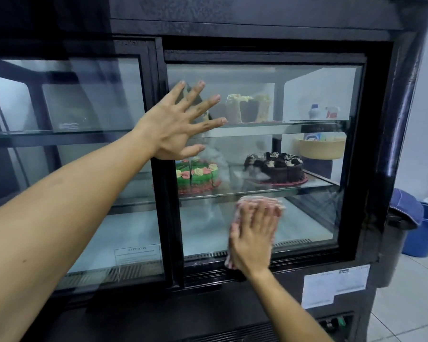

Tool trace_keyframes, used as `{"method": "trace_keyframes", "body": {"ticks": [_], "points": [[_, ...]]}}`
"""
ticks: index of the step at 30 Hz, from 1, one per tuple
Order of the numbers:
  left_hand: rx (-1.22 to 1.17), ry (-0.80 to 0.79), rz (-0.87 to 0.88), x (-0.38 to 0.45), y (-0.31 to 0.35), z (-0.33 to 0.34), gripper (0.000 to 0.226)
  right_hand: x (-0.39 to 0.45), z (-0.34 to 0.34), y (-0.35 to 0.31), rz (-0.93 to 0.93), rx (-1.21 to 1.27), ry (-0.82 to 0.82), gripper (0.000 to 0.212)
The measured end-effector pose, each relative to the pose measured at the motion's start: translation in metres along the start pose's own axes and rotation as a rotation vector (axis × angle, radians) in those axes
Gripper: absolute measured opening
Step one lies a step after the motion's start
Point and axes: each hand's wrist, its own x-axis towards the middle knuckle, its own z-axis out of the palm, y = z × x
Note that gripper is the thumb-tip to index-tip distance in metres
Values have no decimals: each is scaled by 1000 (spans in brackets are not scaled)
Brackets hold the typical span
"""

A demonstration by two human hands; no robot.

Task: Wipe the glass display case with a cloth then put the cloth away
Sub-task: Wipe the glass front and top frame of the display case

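Presently, one black-framed glass display case (381,134) with two sliding glass doors and glass shelves inside. My left hand (176,124), one, fingers spread and straight, lies flat on the right door near its left edge. My right hand (251,236), one, fingers straight and together, presses one pink-and-white patterned cloth (235,261) flat against the lower part of that same door; most of the cloth is hidden under the hand, only its edges showing.

Cakes, three counted: one green round cake with pink and cream rosettes (197,175) and one dark chocolate cake with cream dollops (276,167) on the middle shelf, one cut cake with pale yellow frosting (247,108) on the upper shelf. The left door's shelves are hard to make out through glare.

Seen hazily through the case's far glass: one beige round basin (319,148) and bottles, count uncertain.

Paper notices, two: one behind the left door's glass (137,257), headed "ATTENTION", remaining lines too small to read; one white label on the lower front panel (331,286), illegible.

Beside the case at right: one blue plastic bucket (425,233), cut off by the frame, and one dark bin draped in blue fabric (403,215)
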Motion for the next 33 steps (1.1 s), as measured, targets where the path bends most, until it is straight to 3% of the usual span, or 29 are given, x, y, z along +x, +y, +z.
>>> {"method": "trace_keyframes", "body": {"ticks": [3, 5, 6, 10, 13, 15, 17, 19, 22, 24, 26, 28, 31, 33], "points": [[-8, 8, 9, 0, 2, 2, 78, 9, 4, -31, -563, -39, -33, 69], [-5, 16, 5, 0, 2, 3, 77, 54, -6, -33, -749, -52, 23, 65], [-8, 27, 3, -1, 3, 4, 77, 80, -16, -28, -740, -57, 55, 65], [-15, 54, -2, -2, 4, 5, 76, 140, -45, 40, -281, -53, 201, 60], [-23, 86, -17, -2, 8, 7, 76, 100, -39, 92, 134, 22, 249, 62], [-12, 86, -26, -2, 10, 6, 76, 52, -27, 86, 338, 58, 206, 67], [-11, 84, -25, -2, 10, 6, 76, 15, -14, 57, 276, 76, 116, 72], [-24, 96, -28, -2, 10, 6, 76, 12, -7, 28, -15, 42, 47, 72], [-43, 107, -27, -1, 10, 7, 76, 78, -24, 10, -424, -1, 70, 66], [-67, 126, -26, 0, 11, 8, 76, 136, -47, 22, -477, -44, 99, 61], [-92, 135, -19, 0, 11, 7, 77, 172, -63, 57, -357, -74, 180, 60], [-88, 132, -24, -1, 11, 7, 77, 172, -66, 105, -98, -43, 262, 59], [-63, 115, -45, 0, 15, 7, 78, 108, -51, 143, 320, 42, 232, 70], [-43, 92, -59, 1, 17, 9, 80, 56, -35, 127, 422, 52, 156, 76]]}}
